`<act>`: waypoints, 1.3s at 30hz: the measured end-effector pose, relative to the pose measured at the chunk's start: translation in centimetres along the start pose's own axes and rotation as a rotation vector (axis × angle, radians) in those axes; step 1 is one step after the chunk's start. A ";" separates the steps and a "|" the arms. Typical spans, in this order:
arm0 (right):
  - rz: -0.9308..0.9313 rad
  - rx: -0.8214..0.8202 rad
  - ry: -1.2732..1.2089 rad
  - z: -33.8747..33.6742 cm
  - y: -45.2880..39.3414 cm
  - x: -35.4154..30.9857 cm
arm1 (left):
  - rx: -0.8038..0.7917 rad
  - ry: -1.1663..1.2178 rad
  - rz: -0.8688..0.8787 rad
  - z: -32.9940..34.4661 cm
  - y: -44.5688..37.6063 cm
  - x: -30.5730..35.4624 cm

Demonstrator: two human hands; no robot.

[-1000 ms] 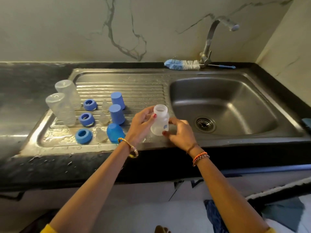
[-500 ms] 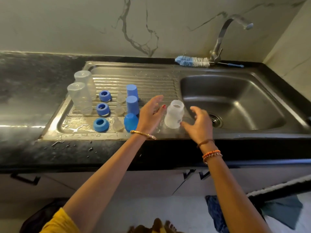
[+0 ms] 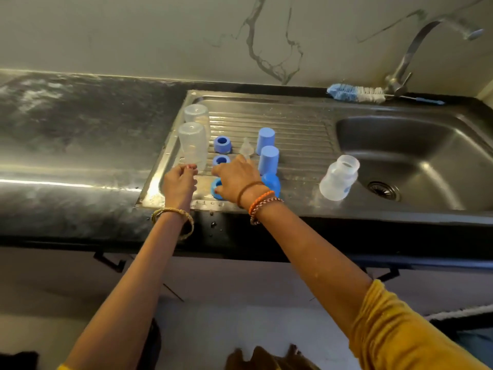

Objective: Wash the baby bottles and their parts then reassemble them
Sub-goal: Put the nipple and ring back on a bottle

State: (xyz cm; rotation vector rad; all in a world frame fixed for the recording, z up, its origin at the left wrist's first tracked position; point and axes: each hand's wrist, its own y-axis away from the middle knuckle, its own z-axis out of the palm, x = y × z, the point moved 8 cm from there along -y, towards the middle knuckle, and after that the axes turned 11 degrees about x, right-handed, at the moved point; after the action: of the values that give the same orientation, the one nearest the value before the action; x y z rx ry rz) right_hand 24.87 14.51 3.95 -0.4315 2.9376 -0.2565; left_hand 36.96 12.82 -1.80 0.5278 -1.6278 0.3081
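Small bottle bears unreadable blue mark

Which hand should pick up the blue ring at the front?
Probably the right hand: its fingers already touch the nearest blue ring on the drainboard. The left hand is busy at the upside-down bottle.

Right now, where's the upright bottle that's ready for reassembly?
In the head view the upright bottle stands alone at the right end of the draining board, beside the sink basin, right of the blue caps and clear of both hands.
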 end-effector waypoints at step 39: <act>0.307 0.533 -0.708 -9.8 9.1 13.6 | -0.617 0.290 -0.214 11.0 11.5 5.2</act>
State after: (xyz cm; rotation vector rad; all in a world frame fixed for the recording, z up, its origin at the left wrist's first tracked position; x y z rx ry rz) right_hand 7.76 20.48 9.91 0.0197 2.0909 -0.6599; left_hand 21.33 16.41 3.15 0.1678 -1.2809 -0.2664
